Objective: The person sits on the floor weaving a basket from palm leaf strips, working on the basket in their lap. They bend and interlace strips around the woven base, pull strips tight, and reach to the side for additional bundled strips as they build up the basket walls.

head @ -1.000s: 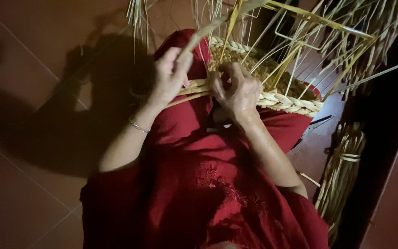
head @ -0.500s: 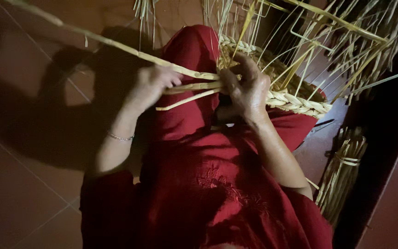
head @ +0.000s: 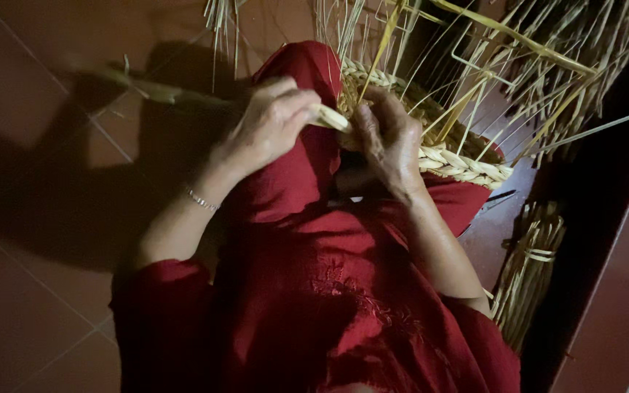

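I'm looking down at a half-woven straw basket [head: 431, 145] resting on the lap, its braided rim [head: 467, 166] curving off to the right and loose upright stalks [head: 489, 65] fanning out above it. A flat straw strand [head: 327, 116] sits right at the rim's near end, between the two hands. My left hand [head: 267, 127] is closed around that strand, fingers curled over it, and the strand's long tail [head: 154, 89] runs out leftward, blurred, over the floor. My right hand [head: 387, 142] lies on the basket's edge, just beside the left, fingers bent and pressing down on the weave where the strand meets it; I can't tell whether it's pinching the strand or only the rim. A thin bracelet [head: 202, 200] shows on the left wrist. Under both hands there's red clothing [head: 314, 291] covering the knees. Down to the right, well apart from the hands, a tied bundle of straw [head: 529, 266] lies on the reddish tiled floor [head: 30, 87], in shadow.
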### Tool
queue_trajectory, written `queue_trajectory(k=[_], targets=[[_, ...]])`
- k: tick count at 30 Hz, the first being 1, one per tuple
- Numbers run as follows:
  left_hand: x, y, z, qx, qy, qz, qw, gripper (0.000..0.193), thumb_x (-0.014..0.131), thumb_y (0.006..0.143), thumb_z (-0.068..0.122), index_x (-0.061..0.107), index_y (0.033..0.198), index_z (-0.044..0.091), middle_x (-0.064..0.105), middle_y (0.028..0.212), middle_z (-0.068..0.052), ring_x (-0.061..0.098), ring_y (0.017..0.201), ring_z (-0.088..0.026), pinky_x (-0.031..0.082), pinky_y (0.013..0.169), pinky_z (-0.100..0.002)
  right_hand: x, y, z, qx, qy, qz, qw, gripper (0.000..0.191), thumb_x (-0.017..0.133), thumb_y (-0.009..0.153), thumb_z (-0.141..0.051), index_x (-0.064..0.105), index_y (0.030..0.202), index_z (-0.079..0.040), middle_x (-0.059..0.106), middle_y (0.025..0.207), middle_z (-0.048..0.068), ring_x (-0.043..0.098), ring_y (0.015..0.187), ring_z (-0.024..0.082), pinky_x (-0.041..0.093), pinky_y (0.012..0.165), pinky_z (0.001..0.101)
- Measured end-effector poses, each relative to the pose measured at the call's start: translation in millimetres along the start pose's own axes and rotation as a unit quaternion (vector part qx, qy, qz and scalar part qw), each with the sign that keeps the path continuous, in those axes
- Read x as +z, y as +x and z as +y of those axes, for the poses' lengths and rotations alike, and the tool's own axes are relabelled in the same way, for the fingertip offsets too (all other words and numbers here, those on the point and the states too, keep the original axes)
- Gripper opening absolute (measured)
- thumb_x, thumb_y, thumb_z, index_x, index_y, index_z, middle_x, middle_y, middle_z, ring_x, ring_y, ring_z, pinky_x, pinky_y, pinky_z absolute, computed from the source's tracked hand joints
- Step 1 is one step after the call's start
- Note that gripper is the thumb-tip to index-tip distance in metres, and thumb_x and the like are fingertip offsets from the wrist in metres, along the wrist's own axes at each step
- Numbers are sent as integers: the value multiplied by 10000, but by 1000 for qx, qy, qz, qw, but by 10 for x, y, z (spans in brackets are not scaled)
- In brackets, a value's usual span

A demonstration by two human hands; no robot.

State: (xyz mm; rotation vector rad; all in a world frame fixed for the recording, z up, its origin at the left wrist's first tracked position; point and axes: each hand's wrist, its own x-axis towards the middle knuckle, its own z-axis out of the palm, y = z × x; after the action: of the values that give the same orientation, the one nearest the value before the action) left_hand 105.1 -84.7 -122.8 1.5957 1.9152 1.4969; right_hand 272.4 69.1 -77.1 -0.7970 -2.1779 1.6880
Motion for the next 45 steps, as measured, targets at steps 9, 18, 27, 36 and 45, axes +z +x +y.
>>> queue_trajectory(k=[9, 18, 27, 36, 45], targets=[[32, 245, 231, 37, 271, 110, 956, 260, 812, 813, 100, 734, 1054, 39, 607, 1124, -120, 559, 1052, -309, 409, 833, -461, 24, 18, -66, -70, -126, 29, 989, 357, 756, 974, -38, 608, 1292, 29, 750, 843, 104, 740, 731, 126, 584, 593, 261], [-194, 115, 544, 18, 51, 99, 994, 167, 748, 961, -66, 692, 1097, 14, 672, 1077, -94, 662, 1010, -296, 547, 906, -380, -708, 332, -186, -137, -62, 72, 986, 433, 778, 922, 32, 594, 1308, 100, 685, 1073, 222, 723, 941, 291, 618, 805, 387], [5, 359, -101, -84, 130, 187, 970, 846, 793, 1045, 144, 219, 1659, 43, 180, 1683, -335, 206, 1601, -386, 252, 1348, -577, -2357, -344, -144, -79, 152, 162, 972, 372, 706, 931, 27, 703, 1290, 124, 654, 846, 105, 594, 653, 151, 472, 613, 229], [543, 1079, 182, -242, -84, -79, 964, 956, 841, 1002, 143, 125, 1611, -33, 269, 1593, -314, 290, 1470, -424, 267, 1180, -575, -2812, -1227, 483, -96, 276, 245, 924, 406, 743, 908, -21, 678, 1286, 111, 727, 1061, 136, 682, 917, 180, 548, 896, 274], [993, 1072, 347, -46, -137, -48, 988, 706, 766, 1009, -44, 390, 1607, -22, 573, 1553, -231, 583, 1430, -278, 478, 1229, -392, -2921, -2081, 1034, -41, 210, 386, 897, 438, 769, 992, 13, 646, 1410, 58, 744, 1192, 107, 712, 995, 168, 591, 933, 304]])
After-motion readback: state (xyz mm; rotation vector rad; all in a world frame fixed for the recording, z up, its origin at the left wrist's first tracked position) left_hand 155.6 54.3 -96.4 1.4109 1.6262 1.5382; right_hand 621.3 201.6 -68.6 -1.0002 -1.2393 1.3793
